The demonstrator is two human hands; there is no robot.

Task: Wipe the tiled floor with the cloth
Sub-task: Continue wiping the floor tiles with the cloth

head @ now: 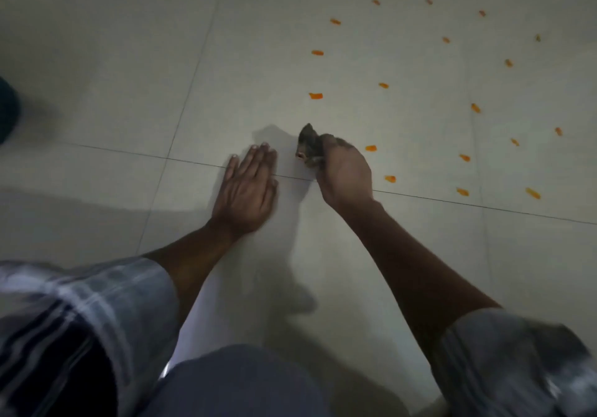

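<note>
Orange smears dot the tiled floor toward its far right. Right hand grips the bunched dark cloth at the smears' near edge — likely about to wipe — while left hand lies flat, fingers straight, probably as a brace.

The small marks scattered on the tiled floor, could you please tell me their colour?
Orange marks, seen clearly in the head view.

Dark object at left edge.

Indoor room, pale tiled floor
</note>
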